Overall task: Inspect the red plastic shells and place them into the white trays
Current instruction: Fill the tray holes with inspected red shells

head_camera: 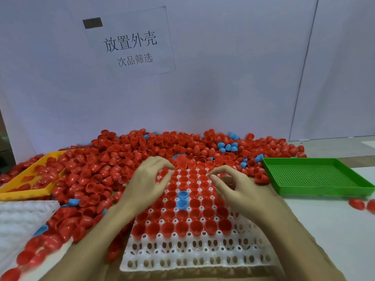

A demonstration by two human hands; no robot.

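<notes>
A white tray [203,258] with round cells lies in front of me. Red shells [183,227] fill most of its upper rows, and two blue shells [182,199] sit among them. The nearest rows hold nothing. A large heap of loose red shells [113,159] covers the table behind and to the left of the tray. My left hand [150,179] hovers over the tray's far left corner and pinches a blurred red shell [180,160] at its fingertips. My right hand [233,186] hovers over the tray's far right part, fingers loosely curled, with nothing visible in them.
A yellow tray [24,192] holding red shells sits at the left. A perforated green tray [316,175] lies at the right. A second white tray [22,216] is at the near left. Blue shells [228,147] are scattered in the heap. A paper sign [129,45] hangs on the white back wall.
</notes>
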